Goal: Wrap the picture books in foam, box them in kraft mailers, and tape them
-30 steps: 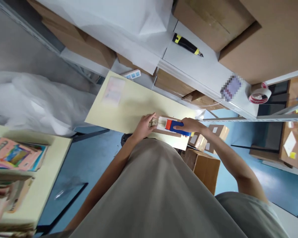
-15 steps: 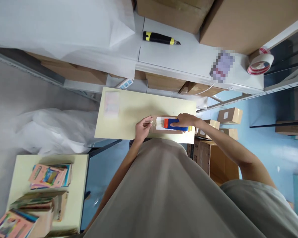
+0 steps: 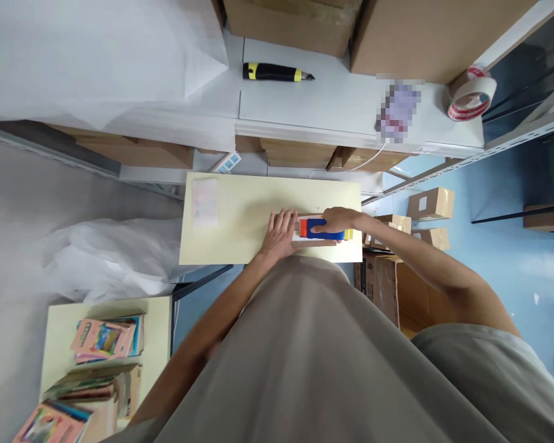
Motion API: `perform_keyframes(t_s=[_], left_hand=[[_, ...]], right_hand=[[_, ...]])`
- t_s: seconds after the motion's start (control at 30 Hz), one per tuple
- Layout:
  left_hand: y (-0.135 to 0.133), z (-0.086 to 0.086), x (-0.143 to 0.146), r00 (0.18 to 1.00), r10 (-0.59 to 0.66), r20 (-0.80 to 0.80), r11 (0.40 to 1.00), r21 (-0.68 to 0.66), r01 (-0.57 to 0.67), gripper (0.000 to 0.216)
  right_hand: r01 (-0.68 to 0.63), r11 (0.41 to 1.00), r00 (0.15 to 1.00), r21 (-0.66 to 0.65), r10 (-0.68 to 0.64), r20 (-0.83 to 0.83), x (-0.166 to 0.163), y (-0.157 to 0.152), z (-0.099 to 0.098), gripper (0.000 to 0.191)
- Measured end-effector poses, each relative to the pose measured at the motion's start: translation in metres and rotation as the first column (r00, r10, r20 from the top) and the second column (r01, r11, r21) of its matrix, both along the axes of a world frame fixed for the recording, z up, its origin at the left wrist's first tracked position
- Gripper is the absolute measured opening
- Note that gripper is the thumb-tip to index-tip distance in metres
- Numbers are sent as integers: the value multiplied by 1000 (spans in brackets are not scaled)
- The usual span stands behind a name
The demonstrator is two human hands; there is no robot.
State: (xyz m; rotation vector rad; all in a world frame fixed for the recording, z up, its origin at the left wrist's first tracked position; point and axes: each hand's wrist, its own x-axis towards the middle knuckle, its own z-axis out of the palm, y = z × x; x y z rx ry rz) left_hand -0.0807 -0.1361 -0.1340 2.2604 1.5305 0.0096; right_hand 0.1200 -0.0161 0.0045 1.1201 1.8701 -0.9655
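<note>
On the pale yellow table (image 3: 240, 203) in front of me lies a flat brown cardboard-like piece (image 3: 316, 243) with a white area on top. My left hand (image 3: 279, 236) rests flat over its left end, fingers stretched out and slightly apart. From the right, my right hand (image 3: 338, 220) is wrapped round a blue block-shaped object (image 3: 327, 235) with an orange-red left end and yellow at its right end. That object lies over the white area; its exact kind I cannot make out. The left end of the brown piece is hidden under my left hand.
A pale printed sheet (image 3: 205, 202) lies on the table's left. Behind, a white shelf (image 3: 295, 101) carries a black-and-yellow utility knife (image 3: 277, 72), a tape roll (image 3: 471, 101) and cardboard boxes (image 3: 438, 37). Books (image 3: 104, 338) are stacked at lower left; cartons (image 3: 431, 203) stand on the right floor.
My left hand has moved right and turned from partly curled fingers at the brown piece's left edge to flat on top of it. My right hand still grips the blue object.
</note>
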Motion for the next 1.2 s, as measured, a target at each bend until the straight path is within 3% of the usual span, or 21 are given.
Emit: perform_keyframes(t_s=[0.23,0.37,0.43,0.6,0.7,0.87,1.2], left_hand=[[-4,0,-10,998,-17,61,999,40,14,114],[-6,-4,-17,993,8,114,999,46,-14,108],[-8,-5,-19,992,24,126,999,46,-30,107],[-8,-9,-20,994,6,113,998,54,-12,108],[-7,-10,-17,994,-6,107,998,57,-1,107],[-8,-9,-16,993,-1,119,999,51,-5,107],[-12,-13,-12,994,17,107,998,55,-23,112]], right_hand=[[54,991,996,-120,-62,-71,10,0,10,75],[132,958,990,-254,-140,-12,41,14,24,78],[179,955,983,-236,-167,69,68,25,31,81],[235,971,958,-34,-226,176,126,41,42,78],[181,983,965,-17,-175,195,131,37,34,74],[32,997,969,76,-50,242,115,22,3,67],[-110,949,969,295,37,243,80,-18,-35,46]])
